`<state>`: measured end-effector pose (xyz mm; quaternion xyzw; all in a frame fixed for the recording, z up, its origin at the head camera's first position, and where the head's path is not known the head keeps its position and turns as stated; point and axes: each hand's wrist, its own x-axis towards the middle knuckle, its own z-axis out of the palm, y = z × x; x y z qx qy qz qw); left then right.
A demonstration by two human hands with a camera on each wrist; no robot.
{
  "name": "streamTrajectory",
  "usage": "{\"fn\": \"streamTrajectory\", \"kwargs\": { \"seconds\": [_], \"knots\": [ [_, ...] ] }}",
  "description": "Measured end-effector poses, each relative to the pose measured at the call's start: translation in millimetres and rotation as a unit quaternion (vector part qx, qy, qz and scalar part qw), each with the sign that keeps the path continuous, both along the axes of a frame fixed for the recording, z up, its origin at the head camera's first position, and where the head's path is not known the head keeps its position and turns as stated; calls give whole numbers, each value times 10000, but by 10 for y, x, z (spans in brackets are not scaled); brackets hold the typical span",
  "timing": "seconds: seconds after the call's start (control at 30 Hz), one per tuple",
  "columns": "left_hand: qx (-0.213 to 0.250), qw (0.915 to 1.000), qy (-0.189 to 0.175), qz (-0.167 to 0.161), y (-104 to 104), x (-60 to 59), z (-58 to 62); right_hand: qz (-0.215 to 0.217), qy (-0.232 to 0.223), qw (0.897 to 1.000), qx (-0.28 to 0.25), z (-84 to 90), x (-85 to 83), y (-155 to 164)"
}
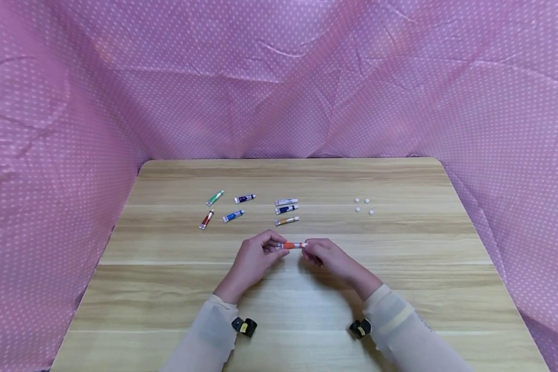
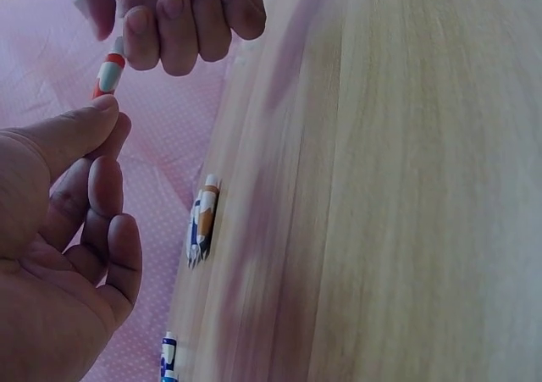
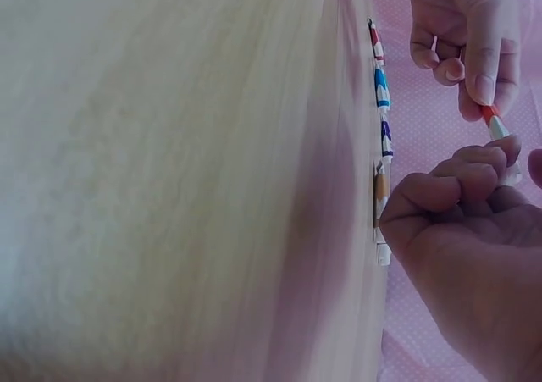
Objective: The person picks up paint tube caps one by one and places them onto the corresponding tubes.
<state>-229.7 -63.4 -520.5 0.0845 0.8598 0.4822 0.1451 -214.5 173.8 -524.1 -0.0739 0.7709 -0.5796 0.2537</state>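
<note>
Both hands hold a small orange paint tube (image 1: 293,245) level, just above the wooden table (image 1: 400,289). My left hand (image 1: 278,246) pinches the tube's flat end between thumb and fingers. My right hand (image 1: 308,249) pinches its other, white-tipped end with curled fingers. In the left wrist view the tube (image 2: 109,69) runs from my left thumb up to my right hand (image 2: 161,35). In the right wrist view the tube (image 3: 496,125) shows between my left hand (image 3: 474,77) and my right hand (image 3: 487,166). The cap end is hidden by fingers.
Several more paint tubes lie beyond the hands: green (image 1: 215,198), purple (image 1: 245,198), red (image 1: 206,219), blue (image 1: 233,216), white (image 1: 286,202), dark blue (image 1: 286,209) and ochre (image 1: 287,221). Several small white caps (image 1: 362,205) lie at the right. Pink dotted cloth (image 1: 279,77) surrounds the table.
</note>
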Motion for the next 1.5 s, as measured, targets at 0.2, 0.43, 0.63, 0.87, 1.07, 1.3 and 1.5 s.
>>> {"fn": "streamTrajectory", "kwargs": {
  "seconds": [0.2, 0.43, 0.63, 0.87, 1.07, 1.3, 1.5],
  "knots": [
    [84, 9999, 59, -96, -3, 7, -5, 42, 71, 9999, 68, 1, 15, -10],
    [153, 9995, -246, -87, -8, 8, 10, 24, 86, 9999, -66, -36, 16, 2],
    [231, 9991, -340, -67, -1, 6, 11, 114, -128, 9989, -440, -61, 34, 31],
    [334, 9989, -324, -63, 5, 21, 23, 457, 198, 9960, -744, -72, 40, 29],
    [343, 9987, -380, -80, 12, 16, 45, 302, 55, 9982, -521, -58, 31, 26],
    [354, 9984, -441, -93, 12, -9, 52, 241, -311, 9984, -401, -45, 3, 30],
    [335, 9982, -506, -26, 18, -18, 81, 55, -439, 9984, -364, -34, -9, -8]
  ]
}}
